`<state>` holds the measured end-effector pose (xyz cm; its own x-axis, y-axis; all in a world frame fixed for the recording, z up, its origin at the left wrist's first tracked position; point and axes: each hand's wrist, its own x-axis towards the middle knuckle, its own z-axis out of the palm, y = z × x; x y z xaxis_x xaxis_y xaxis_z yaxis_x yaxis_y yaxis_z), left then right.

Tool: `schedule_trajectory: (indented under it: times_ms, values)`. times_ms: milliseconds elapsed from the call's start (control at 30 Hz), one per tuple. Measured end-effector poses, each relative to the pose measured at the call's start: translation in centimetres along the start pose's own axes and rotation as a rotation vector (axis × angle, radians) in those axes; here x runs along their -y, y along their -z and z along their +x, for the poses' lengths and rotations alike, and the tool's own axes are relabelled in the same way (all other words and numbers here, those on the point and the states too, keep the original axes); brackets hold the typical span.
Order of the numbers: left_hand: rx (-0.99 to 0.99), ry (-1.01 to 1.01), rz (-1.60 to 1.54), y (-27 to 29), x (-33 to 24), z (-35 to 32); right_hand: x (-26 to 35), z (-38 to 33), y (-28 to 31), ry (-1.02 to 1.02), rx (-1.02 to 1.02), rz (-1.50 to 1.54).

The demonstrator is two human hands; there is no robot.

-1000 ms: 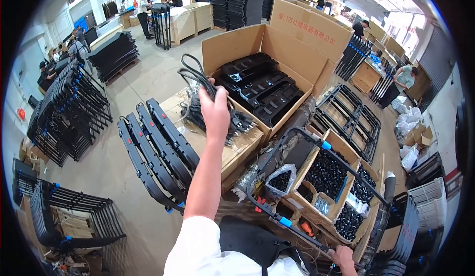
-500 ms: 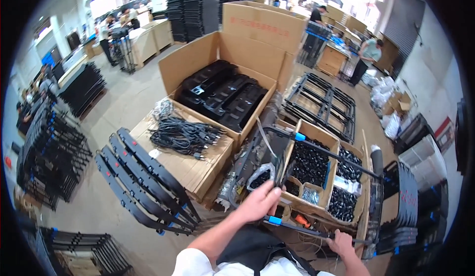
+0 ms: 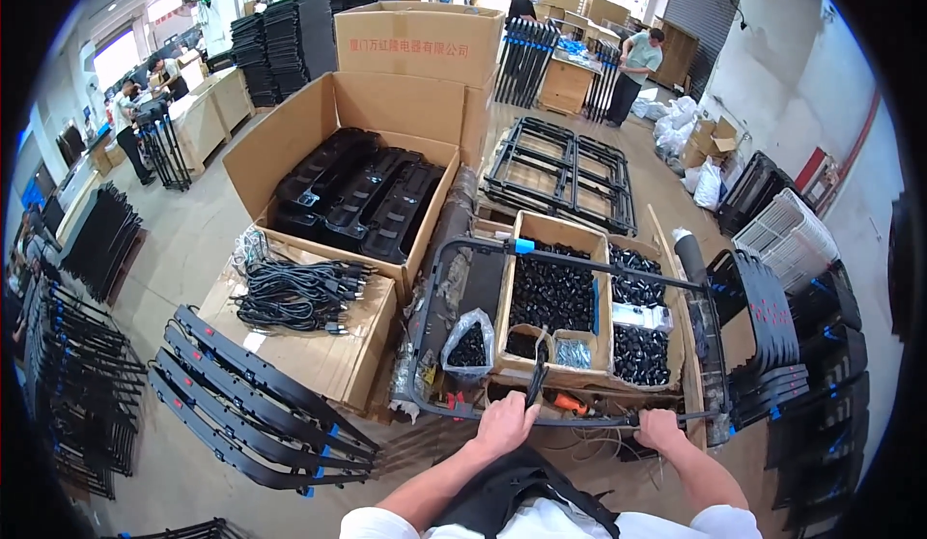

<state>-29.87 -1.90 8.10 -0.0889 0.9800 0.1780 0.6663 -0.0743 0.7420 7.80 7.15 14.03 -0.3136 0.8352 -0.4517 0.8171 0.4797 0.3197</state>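
Note:
A black tubular metal frame (image 3: 455, 242) lies across the bench in front of me, with a blue piece (image 3: 523, 246) on its far bar. My right hand (image 3: 660, 429) is closed around the frame's near bar, toward its right end. My left hand (image 3: 507, 423) is closed on a folded black cord (image 3: 538, 377), which sticks up between thumb and fingers. That hand is at the near bar too; whether it also grips the bar cannot be made out. Under the frame are a box of small black parts (image 3: 550, 293), a bag of black parts (image 3: 467, 346) and an orange-handled tool (image 3: 572, 404).
Left of the bench, a bundle of black cables (image 3: 294, 293) lies on a carton beside an open cardboard box (image 3: 280, 162) of black panels. Curved black panels (image 3: 251, 404) stand at the near left. More black frames (image 3: 560, 174) lie beyond the bench. A person (image 3: 634, 66) stands at the far right.
The frame has been lowered from a tilt to lie flatter over the bench. My left hand has moved down to its near bar, still with the cord. My view has turned right.

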Motion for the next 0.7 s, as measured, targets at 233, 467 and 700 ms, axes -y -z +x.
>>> schedule_trajectory:
  times_ms: [233,467,700]
  values:
    - [0.194,0.019,0.106,-1.7,-1.1,0.4,-0.1,-0.4,-0.9,-0.02,0.155,-0.093]
    - [0.121,-0.065,0.138,-2.1,-0.4,0.0,0.1,-1.1,-1.9,-0.031,-0.032,0.031]
    - [0.141,-0.066,0.141,-2.0,-0.1,0.5,-0.2,-0.5,-1.2,-0.025,0.094,-0.04]
